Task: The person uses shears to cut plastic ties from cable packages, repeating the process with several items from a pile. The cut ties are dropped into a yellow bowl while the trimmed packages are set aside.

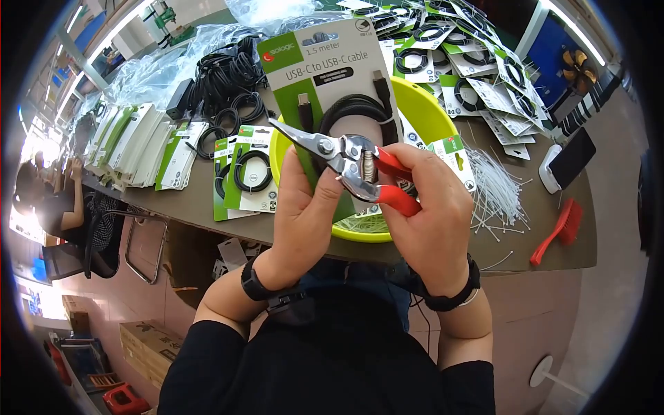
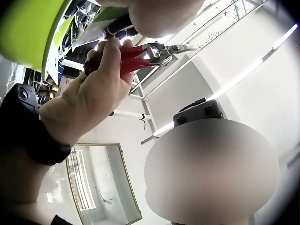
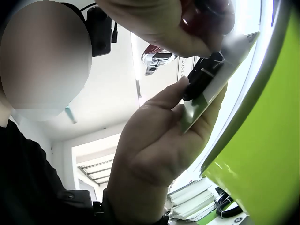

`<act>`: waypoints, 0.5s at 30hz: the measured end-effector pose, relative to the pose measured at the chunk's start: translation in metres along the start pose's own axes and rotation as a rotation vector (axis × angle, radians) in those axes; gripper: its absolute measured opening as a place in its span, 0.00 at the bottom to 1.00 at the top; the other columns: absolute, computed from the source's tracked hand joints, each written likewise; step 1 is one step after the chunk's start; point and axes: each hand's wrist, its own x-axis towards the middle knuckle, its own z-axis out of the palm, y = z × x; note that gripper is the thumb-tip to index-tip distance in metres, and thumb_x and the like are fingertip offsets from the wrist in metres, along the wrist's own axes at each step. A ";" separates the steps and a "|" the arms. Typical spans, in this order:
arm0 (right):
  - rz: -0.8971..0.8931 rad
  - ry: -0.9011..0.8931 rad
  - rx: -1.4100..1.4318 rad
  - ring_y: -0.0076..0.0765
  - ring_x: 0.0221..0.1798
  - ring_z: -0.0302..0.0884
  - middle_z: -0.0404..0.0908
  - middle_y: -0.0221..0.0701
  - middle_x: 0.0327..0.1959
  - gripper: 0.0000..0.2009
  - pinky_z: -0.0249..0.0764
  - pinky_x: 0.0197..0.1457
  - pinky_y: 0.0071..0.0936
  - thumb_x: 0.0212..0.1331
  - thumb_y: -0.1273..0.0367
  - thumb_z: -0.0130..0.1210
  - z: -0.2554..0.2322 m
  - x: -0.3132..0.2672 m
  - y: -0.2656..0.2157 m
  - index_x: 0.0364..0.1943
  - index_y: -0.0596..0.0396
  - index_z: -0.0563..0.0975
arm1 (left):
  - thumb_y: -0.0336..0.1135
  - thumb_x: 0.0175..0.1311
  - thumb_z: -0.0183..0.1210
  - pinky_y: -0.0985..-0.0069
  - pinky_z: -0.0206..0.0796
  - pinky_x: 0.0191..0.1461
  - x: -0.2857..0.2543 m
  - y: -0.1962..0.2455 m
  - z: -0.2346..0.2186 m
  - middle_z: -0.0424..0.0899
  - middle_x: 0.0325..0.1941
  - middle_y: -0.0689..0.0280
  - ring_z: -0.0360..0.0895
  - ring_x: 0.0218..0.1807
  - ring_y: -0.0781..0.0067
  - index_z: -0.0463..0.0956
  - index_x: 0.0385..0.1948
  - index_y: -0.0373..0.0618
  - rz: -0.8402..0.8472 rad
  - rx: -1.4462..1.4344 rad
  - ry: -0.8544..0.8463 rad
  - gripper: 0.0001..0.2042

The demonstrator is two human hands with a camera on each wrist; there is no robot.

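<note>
A USB-C cable card (image 1: 290, 76) with a coiled black cable (image 1: 356, 104) stands above the yellow-green basin (image 1: 436, 114). My left hand (image 1: 304, 214) grips its lower left side, thumb in front; in the right wrist view the left hand (image 3: 164, 140) has the card (image 3: 225, 70) between thumb and fingers. My right hand (image 1: 436, 214) holds the red-handled cutters (image 1: 360, 166), their metal jaws pointing left across the card's front. In the left wrist view the right hand (image 2: 93, 93) is round the red handles (image 2: 133, 61). The card hides part of its fingers.
Stacked cards (image 1: 131, 145) and bundled black cables (image 1: 232, 79) lie at the left. Packaged cables (image 1: 477, 66) are heaped at the back right. White zip ties (image 1: 494, 187), a red brush (image 1: 564, 228) and a phone on a stand (image 1: 570, 159) are on the right.
</note>
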 end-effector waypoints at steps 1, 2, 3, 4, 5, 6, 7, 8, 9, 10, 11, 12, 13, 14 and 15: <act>0.001 0.004 0.031 0.41 0.35 0.78 0.79 0.38 0.34 0.20 0.74 0.39 0.30 0.39 0.82 0.60 0.001 0.000 0.001 0.41 0.57 0.75 | 0.29 0.69 0.45 0.80 0.64 0.54 0.000 0.000 -0.001 0.71 0.50 0.63 0.70 0.51 0.78 0.58 0.54 0.37 -0.001 -0.001 0.001 0.14; 0.001 0.007 0.064 0.41 0.34 0.78 0.78 0.38 0.34 0.20 0.74 0.39 0.31 0.39 0.82 0.60 0.002 0.000 0.001 0.41 0.57 0.74 | 0.29 0.69 0.45 0.80 0.64 0.54 0.000 0.001 -0.003 0.71 0.49 0.63 0.70 0.51 0.78 0.58 0.54 0.37 -0.002 0.014 -0.001 0.14; -0.002 0.004 0.065 0.41 0.34 0.78 0.78 0.38 0.34 0.20 0.74 0.39 0.31 0.39 0.82 0.60 0.003 0.000 0.001 0.41 0.57 0.74 | 0.29 0.69 0.45 0.80 0.64 0.54 0.000 0.002 -0.005 0.71 0.49 0.64 0.70 0.51 0.79 0.58 0.53 0.38 0.000 0.029 -0.002 0.14; -0.027 0.003 0.025 0.42 0.35 0.78 0.78 0.38 0.34 0.20 0.73 0.39 0.31 0.39 0.82 0.60 0.003 0.001 0.000 0.41 0.57 0.74 | 0.29 0.69 0.45 0.80 0.64 0.54 0.000 0.002 -0.007 0.72 0.49 0.64 0.70 0.51 0.79 0.58 0.53 0.38 0.002 0.045 -0.004 0.14; -0.051 0.002 -0.016 0.42 0.35 0.77 0.78 0.38 0.34 0.20 0.73 0.39 0.32 0.39 0.81 0.60 0.003 0.002 -0.001 0.41 0.57 0.74 | 0.29 0.69 0.45 0.80 0.64 0.54 0.000 0.002 -0.007 0.72 0.49 0.64 0.70 0.51 0.79 0.58 0.53 0.38 0.003 0.045 -0.002 0.14; -0.075 0.000 -0.058 0.43 0.35 0.77 0.78 0.38 0.34 0.19 0.72 0.39 0.33 0.39 0.81 0.59 0.003 0.002 -0.002 0.41 0.57 0.74 | 0.29 0.69 0.46 0.80 0.64 0.54 0.000 0.001 -0.006 0.72 0.49 0.64 0.70 0.50 0.79 0.58 0.53 0.38 0.006 0.035 0.004 0.14; -0.077 -0.002 -0.056 0.43 0.35 0.77 0.78 0.38 0.34 0.19 0.72 0.39 0.33 0.39 0.81 0.59 0.003 0.002 -0.002 0.41 0.57 0.74 | 0.29 0.69 0.46 0.80 0.64 0.53 0.000 -0.001 -0.005 0.72 0.48 0.65 0.70 0.49 0.80 0.59 0.53 0.38 0.010 0.027 0.012 0.14; -0.061 -0.014 -0.091 0.43 0.35 0.77 0.77 0.38 0.34 0.19 0.72 0.39 0.33 0.40 0.81 0.59 0.002 0.002 -0.001 0.41 0.57 0.74 | 0.29 0.69 0.46 0.80 0.64 0.53 -0.001 -0.001 -0.006 0.72 0.48 0.65 0.70 0.49 0.80 0.59 0.53 0.39 0.018 0.024 0.025 0.14; -0.048 -0.028 -0.120 0.44 0.36 0.77 0.77 0.38 0.34 0.18 0.72 0.40 0.34 0.41 0.81 0.59 0.003 0.003 0.000 0.41 0.57 0.73 | 0.29 0.69 0.46 0.80 0.64 0.53 -0.001 -0.001 -0.006 0.72 0.48 0.65 0.70 0.49 0.80 0.59 0.53 0.39 0.024 0.035 0.040 0.14; -0.039 -0.046 -0.142 0.44 0.36 0.77 0.77 0.38 0.34 0.18 0.72 0.40 0.34 0.41 0.80 0.59 0.005 0.004 0.000 0.41 0.57 0.73 | 0.28 0.69 0.46 0.79 0.65 0.53 0.000 -0.002 -0.007 0.72 0.48 0.64 0.71 0.49 0.79 0.60 0.52 0.39 0.010 0.051 0.041 0.13; -0.054 -0.059 -0.116 0.44 0.36 0.77 0.77 0.38 0.34 0.18 0.72 0.40 0.34 0.41 0.80 0.59 0.007 0.004 -0.001 0.41 0.57 0.73 | 0.28 0.69 0.45 0.78 0.66 0.53 0.000 -0.003 -0.009 0.73 0.48 0.64 0.72 0.49 0.77 0.62 0.52 0.40 -0.004 0.068 0.048 0.12; -0.049 -0.046 -0.111 0.44 0.36 0.77 0.77 0.39 0.34 0.17 0.72 0.40 0.34 0.42 0.79 0.59 0.008 0.002 -0.003 0.41 0.57 0.73 | 0.27 0.68 0.45 0.77 0.68 0.53 0.001 -0.002 -0.011 0.74 0.47 0.63 0.74 0.49 0.76 0.63 0.51 0.40 -0.019 0.084 0.053 0.11; -0.044 -0.029 -0.112 0.45 0.36 0.77 0.78 0.39 0.34 0.17 0.72 0.40 0.35 0.43 0.79 0.59 0.008 0.002 -0.003 0.41 0.57 0.73 | 0.27 0.68 0.45 0.77 0.68 0.53 0.002 0.001 -0.011 0.74 0.47 0.63 0.74 0.49 0.76 0.63 0.51 0.40 -0.010 0.095 0.073 0.11; -0.035 -0.010 -0.117 0.45 0.36 0.77 0.78 0.39 0.34 0.16 0.72 0.40 0.35 0.43 0.78 0.59 0.009 0.003 -0.002 0.41 0.57 0.73 | 0.28 0.68 0.46 0.78 0.67 0.51 0.004 0.007 -0.009 0.74 0.47 0.64 0.73 0.47 0.77 0.63 0.51 0.40 -0.006 0.087 0.093 0.11; -0.044 -0.018 -0.107 0.45 0.36 0.77 0.78 0.39 0.34 0.16 0.72 0.40 0.35 0.43 0.78 0.59 0.010 0.004 -0.001 0.41 0.57 0.73 | 0.29 0.68 0.46 0.79 0.66 0.49 0.006 0.012 -0.006 0.73 0.46 0.64 0.71 0.45 0.79 0.63 0.50 0.39 -0.004 0.074 0.111 0.11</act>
